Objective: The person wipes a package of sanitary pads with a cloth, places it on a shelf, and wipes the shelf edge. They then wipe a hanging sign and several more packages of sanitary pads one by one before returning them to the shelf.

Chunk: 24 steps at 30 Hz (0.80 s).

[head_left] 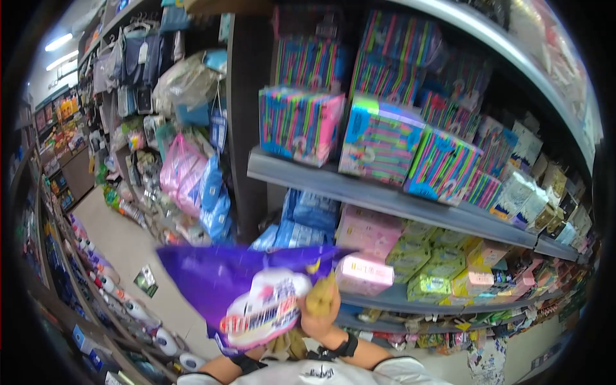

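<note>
A large purple plastic bag (212, 276) with a white and pink printed label is held up in front of me. My left forearm rises to the bag's lower edge, and the bag hides my left hand and its fingers. My right hand (316, 321) is closed around a crumpled yellowish cloth (323, 296), close against the bag's right side. More brownish cloth (289, 346) shows below, between my wrists. Behind my right hand, a pink-and-white box (364, 274) juts from the lower shelf.
A grey shelf edge (385, 192) carries several colourful striped packs (378, 138). Below stand yellow-green packs (428, 289). Blue bags (213, 199) and a pink bag (183, 173) hang left. Bottles (138, 311) line the left shelves, and a green packet (146, 281) lies on the aisle floor.
</note>
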### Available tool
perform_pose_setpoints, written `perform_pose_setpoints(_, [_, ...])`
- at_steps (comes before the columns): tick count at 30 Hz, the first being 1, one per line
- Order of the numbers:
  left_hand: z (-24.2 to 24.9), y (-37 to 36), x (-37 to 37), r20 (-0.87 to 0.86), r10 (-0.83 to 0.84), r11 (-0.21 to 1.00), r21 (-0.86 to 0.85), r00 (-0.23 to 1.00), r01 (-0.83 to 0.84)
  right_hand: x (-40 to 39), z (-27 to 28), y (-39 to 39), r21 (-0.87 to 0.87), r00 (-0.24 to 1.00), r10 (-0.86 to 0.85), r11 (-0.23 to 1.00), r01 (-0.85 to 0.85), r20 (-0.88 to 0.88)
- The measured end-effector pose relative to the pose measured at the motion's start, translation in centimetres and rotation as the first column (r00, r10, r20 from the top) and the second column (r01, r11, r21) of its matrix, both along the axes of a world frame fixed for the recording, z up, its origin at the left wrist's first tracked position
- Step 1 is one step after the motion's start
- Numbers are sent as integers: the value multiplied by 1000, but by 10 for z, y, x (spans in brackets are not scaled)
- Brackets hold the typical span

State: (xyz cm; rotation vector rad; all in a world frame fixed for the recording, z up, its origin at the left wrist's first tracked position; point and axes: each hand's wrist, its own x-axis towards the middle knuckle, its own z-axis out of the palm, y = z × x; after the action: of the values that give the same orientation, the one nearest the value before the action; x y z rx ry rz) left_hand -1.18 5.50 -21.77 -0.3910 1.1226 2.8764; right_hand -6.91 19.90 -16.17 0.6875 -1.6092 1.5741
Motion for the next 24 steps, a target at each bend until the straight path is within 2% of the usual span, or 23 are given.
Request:
perform_pose_setpoints(2, [6, -1, 1, -60, -50, 996, 77, 997, 55, -13, -59, 28, 234, 988, 123, 962, -143, 95])
perform_pose_setpoints(4, [20, -7, -3, -131, -85, 984, 143, 988, 104, -15, -38, 43, 170, 898, 259, 927, -335, 355])
perform_pose_setpoints(5, [29, -13, -7, -172, -88, 981, 159, 981, 116, -18, -52, 51, 115, 882, 200, 955, -272, 426])
perform_pose_setpoints(6, [38, -18, -12, -214, -81, 979, 164, 974, 118, -27, -47, 56, 120, 892, 197, 957, -266, 407])
perform_pose_setpoints(7, [50, -25, -20, -252, -62, 982, 156, 966, 104, -35, -43, 60, 130, 973, 96, 984, -125, 212])
perform_pose_setpoints(8, [62, -33, -28, -278, -31, 987, 142, 960, 73, -39, -39, 65, 112, 1000, -18, 994, 17, 14])
perform_pose_setpoints(9, [56, -55, -49, -236, -5, 998, 54, 972, 18, -39, -7, 68, 143, 960, -169, 968, 204, -225])
perform_pose_setpoints(10, [51, -76, -70, -192, 27, 999, -34, 981, -34, -34, 38, 69, 131, 843, -295, 912, 389, -449])
perform_pose_setpoints(11, [95, -76, -59, -218, -62, 990, 110, 974, 88, -27, 67, 72, 117, 804, -367, 876, 468, -468])
perform_pose_setpoints(12, [148, -76, -45, -255, -146, 946, 246, 956, 210, -38, 68, 75, 7, 798, -391, 896, 443, -458])
perform_pose_setpoints(13, [169, -75, -43, -261, -148, 945, 247, 954, 214, -41, 79, 84, 7, 786, -396, 891, 454, -474])
perform_pose_setpoints(14, [184, -72, -43, -431, -84, 996, -3, 898, 92, -45, 95, 91, 6, 773, -401, 886, 464, -491])
perform_pose_setpoints(15, [201, -69, -44, -596, -67, 971, -224, 800, -85, -47, 113, 92, -39, 735, -435, 872, 488, -520])
perform_pose_setpoints(16, [222, -64, -45, -707, -140, 799, -494, 693, -343, -47, 134, 92, -86, 694, -467, 856, 509, -548])
perform_pose_setpoints(17, [244, -56, -46, -765, -261, 501, -629, 589, -594, -48, 156, 93, -116, 686, -449, 873, 474, -572])
perform_pose_setpoints(18, [267, -45, -40, -722, -310, 344, -692, 618, -635, -48, 179, 92, -147, 677, -433, 887, 438, -595])
perform_pose_setpoints(19, [284, -36, -36, -650, -335, 260, -759, 682, -596, -51, 204, 89, -180, 654, -440, 886, 426, -616])
perform_pose_setpoints(20, [298, -33, -46, -655, -338, 263, -755, 676, -600, -54, 232, 86, -214, 630, -448, 885, 414, -635])
perform_pose_setpoints(22, [323, -29, -69, -801, -450, 620, -598, 395, -507, -45, 296, 77, -131, 692, -365, 921, 368, -622])
perform_pose_setpoints(24, [352, -25, -73, -828, -399, 695, -553, 394, -459, -57, 350, 77, -105, 545, -350, 897, 429, -762])
